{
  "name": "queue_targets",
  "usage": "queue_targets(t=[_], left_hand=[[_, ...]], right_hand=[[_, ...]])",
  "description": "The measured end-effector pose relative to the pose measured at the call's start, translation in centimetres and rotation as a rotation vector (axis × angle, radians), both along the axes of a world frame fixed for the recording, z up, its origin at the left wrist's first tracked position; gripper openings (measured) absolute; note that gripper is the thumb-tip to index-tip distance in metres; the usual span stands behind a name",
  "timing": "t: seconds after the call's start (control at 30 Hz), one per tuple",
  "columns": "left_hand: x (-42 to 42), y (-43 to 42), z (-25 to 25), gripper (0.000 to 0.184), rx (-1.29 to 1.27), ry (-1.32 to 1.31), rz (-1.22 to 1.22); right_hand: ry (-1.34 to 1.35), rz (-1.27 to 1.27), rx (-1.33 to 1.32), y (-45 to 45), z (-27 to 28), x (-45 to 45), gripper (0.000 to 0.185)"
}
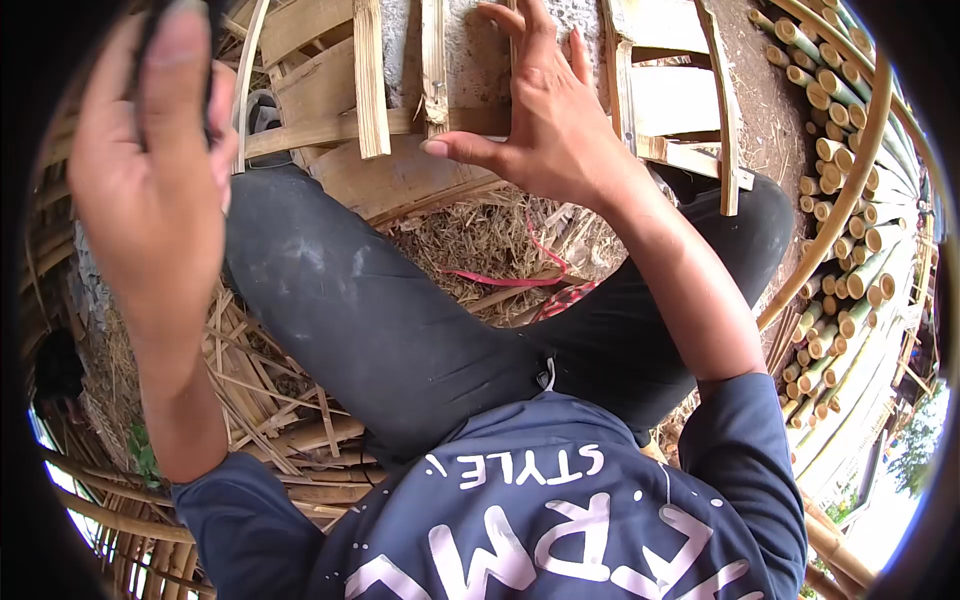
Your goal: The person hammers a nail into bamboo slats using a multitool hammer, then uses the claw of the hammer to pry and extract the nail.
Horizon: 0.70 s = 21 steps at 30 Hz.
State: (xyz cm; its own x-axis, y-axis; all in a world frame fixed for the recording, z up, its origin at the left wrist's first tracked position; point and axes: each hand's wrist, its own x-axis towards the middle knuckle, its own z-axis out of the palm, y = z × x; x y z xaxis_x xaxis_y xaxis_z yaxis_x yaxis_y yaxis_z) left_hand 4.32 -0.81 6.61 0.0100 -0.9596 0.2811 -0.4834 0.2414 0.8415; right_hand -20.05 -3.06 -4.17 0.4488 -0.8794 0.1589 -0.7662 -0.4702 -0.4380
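Observation:
My left hand (160, 180) is raised at the upper left, blurred, its fingers wrapped round a dark object (150, 75) with the thumb on top. What that object is cannot be made out. My right hand (560, 130) lies spread over a frame of split bamboo slats. Its thumb tip touches or rests close to the lower end of a narrow slat (433, 60). A wider slat (370, 80) stands to the left of it, and a curved slat (722, 110) is at the frame's right side. A crosswise strip (300, 134) runs beneath the slats.
Cut bamboo poles (850, 200) are stacked at the right, behind a long curved pole (850, 180). Bamboo scraps (290, 400) lie at the left. Between my dark-trousered legs are shavings (470, 240) and a pink-red ribbon (500, 280).

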Motion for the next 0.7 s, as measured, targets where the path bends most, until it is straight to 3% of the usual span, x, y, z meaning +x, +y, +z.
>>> queue_targets(t=[0.1, 0.13, 0.17, 0.23, 0.3, 0.33, 0.43, 0.47, 0.5, 0.57, 0.6, 0.63, 0.7], left_hand=[[0.5, 0.0, -2.5, 0.031, -0.017, 0.038, 0.031], [1.1, 0.4, -1.9, 0.031, 0.068, -0.6, -0.204], [1.1, 1.3, -4.1, 0.033, 0.185, -0.529, -0.338], [0.8, 1.1, -2.0, 0.033, 0.162, -0.565, -0.288], [-0.7, 1.2, -0.3, 0.034, 0.078, -0.082, 0.03], [-0.4, 0.6, 0.0, 0.034, -0.061, 0.043, -0.013], [0.9, 0.4, -2.7, 0.033, -0.004, -0.448, -0.094], [1.6, 0.6, -3.7, 0.034, 0.169, -0.649, -0.351], [1.6, 1.2, -5.2, 0.03, 0.001, -0.544, -0.308], [1.3, 1.2, -1.2, 0.035, 0.277, -0.362, -0.109], [0.7, 1.1, -0.3, 0.036, 0.167, -0.062, 0.034], [1.4, 0.3, 0.6, 0.036, 0.018, -0.061, 0.017], [1.9, -1.9, 0.0, 0.042, -0.117, 0.214, 0.056]], right_hand=[[-0.035, -0.002, 0.007, 0.0, 0.0, 0.1, 0.127], [-0.013, -0.01, 0.004, -0.2, 0.5, -0.1, 0.127], [0.009, -0.012, 0.008, -0.3, 0.8, -0.3, 0.128], [0.024, -0.012, 0.029, -0.2, 0.4, 0.2, 0.129], [-0.054, -0.014, 0.036, -0.4, 0.1, 0.3, 0.129], [-0.058, -0.009, 0.049, -0.3, 0.0, 0.2, 0.129], [0.008, -0.012, -0.012, 0.0, -0.2, 0.4, 0.131], [0.049, -0.02, -0.047, -0.1, -0.2, 0.2, 0.131], [0.058, -0.004, -0.052, -0.4, 0.0, 0.1, 0.131], [0.075, 0.001, -0.05, -0.4, 0.0, 0.1, 0.13], [-0.027, -0.034, 0.081, -0.5, -0.2, 0.4, 0.127], [-0.034, -0.014, 0.089, -0.4, 0.2, 0.3, 0.124], [0.041, -0.017, -0.006, -0.3, -0.1, 0.2, 0.125]])
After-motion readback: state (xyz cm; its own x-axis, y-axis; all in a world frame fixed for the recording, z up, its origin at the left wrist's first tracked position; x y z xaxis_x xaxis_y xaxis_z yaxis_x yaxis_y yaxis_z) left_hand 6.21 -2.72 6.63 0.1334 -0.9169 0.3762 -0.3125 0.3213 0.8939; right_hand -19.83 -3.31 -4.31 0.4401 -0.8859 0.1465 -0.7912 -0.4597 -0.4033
